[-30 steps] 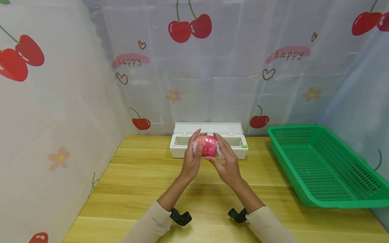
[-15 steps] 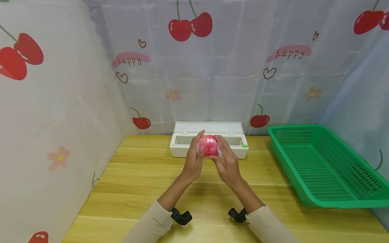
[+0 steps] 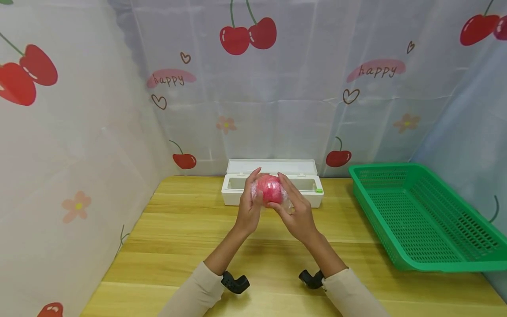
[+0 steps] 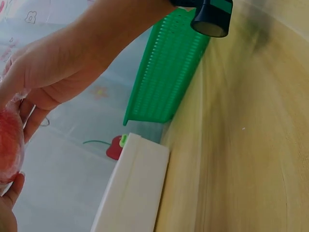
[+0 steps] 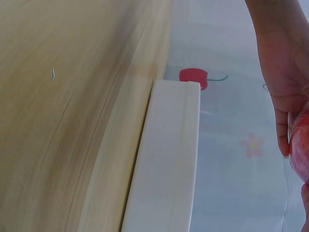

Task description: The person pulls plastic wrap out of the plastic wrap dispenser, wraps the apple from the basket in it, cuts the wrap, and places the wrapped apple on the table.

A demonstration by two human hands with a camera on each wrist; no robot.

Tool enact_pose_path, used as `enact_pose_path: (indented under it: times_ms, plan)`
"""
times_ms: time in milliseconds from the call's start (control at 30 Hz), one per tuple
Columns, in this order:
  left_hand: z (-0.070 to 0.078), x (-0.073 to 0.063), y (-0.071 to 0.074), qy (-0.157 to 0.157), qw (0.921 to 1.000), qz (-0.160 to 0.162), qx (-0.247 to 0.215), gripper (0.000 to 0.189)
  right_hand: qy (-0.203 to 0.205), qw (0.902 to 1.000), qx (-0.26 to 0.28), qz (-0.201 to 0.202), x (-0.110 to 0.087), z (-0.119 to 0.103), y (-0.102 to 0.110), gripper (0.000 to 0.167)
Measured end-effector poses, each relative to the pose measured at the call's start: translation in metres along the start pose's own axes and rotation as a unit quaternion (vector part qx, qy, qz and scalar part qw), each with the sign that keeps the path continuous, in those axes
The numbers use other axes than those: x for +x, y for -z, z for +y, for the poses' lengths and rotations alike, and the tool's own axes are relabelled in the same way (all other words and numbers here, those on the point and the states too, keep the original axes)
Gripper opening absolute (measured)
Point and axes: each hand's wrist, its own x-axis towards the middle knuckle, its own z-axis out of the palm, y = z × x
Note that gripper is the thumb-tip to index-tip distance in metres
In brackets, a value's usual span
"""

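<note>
A red apple [image 3: 270,189] wrapped in clear cling film is held up between both hands in the head view, above the table. The left hand [image 3: 248,211] grips its left side, thumb on the near face and fingers behind. On the other side the right hand [image 3: 298,215] holds it, with fingers over the upper right and the thumb below. Loose film [image 3: 287,203] bunches out by the right palm. Part of the apple [image 4: 8,147] shows at the left edge of the left wrist view. The right wrist view catches the apple [image 5: 301,145] at its right edge.
Behind the hands stands a white cling film dispenser box [image 3: 233,197] with its lid [image 3: 271,166] raised and a green slider [image 3: 318,190] at its right end. A green plastic basket [image 3: 390,235] sits on the right of the wooden table [image 3: 178,246]. A printed curtain surrounds the table.
The apple has been turned a little between the palms. Over the last half second the left hand has shifted slightly left and the film at the apple's left side shows more.
</note>
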Motion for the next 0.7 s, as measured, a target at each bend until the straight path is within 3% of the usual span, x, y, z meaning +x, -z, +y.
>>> enact_pose_path:
  times_ms: [167,300,400,500,600,700]
  plan:
    - [-0.013,-0.001,-0.003,-0.023,0.9996,0.003,0.016,0.058,-0.006,0.9999,0.005,0.014,-0.001,-0.001,-0.002,0.071]
    - [-0.032,-0.004,-0.003,-0.044,0.9966,0.007,0.069,0.054,0.002,0.9999,0.008,0.013,-0.003,-0.001,-0.004,0.065]
    - [-0.028,-0.004,-0.003,-0.053,0.9939,0.001,0.097,0.05,0.018,0.9997,0.006,0.012,-0.003,-0.001,-0.004,0.072]
    - [-0.011,-0.002,-0.003,-0.056,0.993,-0.005,0.104,0.048,0.03,0.9995,-0.006,0.008,-0.002,-0.001,-0.004,0.077]
    - [0.001,-0.001,-0.002,-0.053,0.9942,-0.003,0.094,0.045,0.029,0.9993,-0.023,-0.001,0.0,-0.002,0.0,0.076]
    - [0.004,-0.001,-0.002,-0.027,0.9977,0.006,0.062,0.046,0.024,0.9992,-0.028,-0.014,0.002,-0.003,0.003,0.076]
